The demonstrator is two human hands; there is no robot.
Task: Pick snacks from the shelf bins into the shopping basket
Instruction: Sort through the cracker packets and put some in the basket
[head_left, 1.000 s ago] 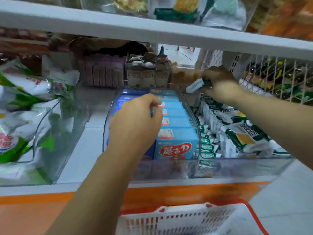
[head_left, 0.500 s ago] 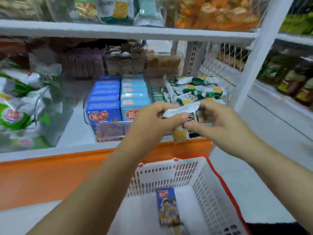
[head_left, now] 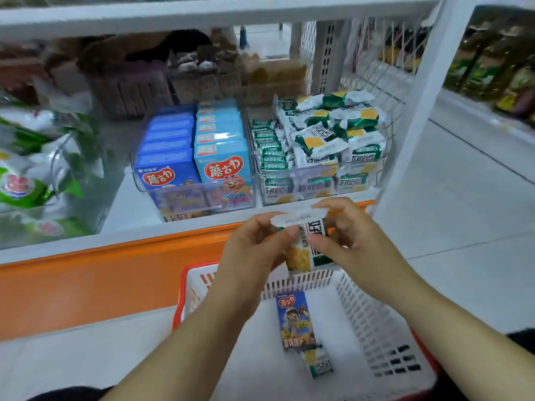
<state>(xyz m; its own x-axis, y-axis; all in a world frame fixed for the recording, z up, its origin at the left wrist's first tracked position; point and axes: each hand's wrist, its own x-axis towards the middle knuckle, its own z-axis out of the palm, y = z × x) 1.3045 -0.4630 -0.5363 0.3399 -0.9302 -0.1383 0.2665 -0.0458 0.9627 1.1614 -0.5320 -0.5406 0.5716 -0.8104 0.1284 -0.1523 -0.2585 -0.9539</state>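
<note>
Basket (head_left: pixel 373 311) nearest me holds a blue snack box (head_left: pixel 295 321) and a green cracker packet (head_left: pixel 318 361). Above its far rim, my left hand (head_left: pixel 252 250) and right hand (head_left: pixel 347 241) both pinch a second cracker packet (head_left: pixel 307 253). Beyond, clear shelf bins (head_left: pixel 202 202) hold blue boxes (head_left: pixel 170 157) and more green packets (head_left: pixel 321 140).

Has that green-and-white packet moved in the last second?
Yes. The packet left the right bin, coming toward the person; the left hand and right hand hold it over the basket's far rim.
</note>
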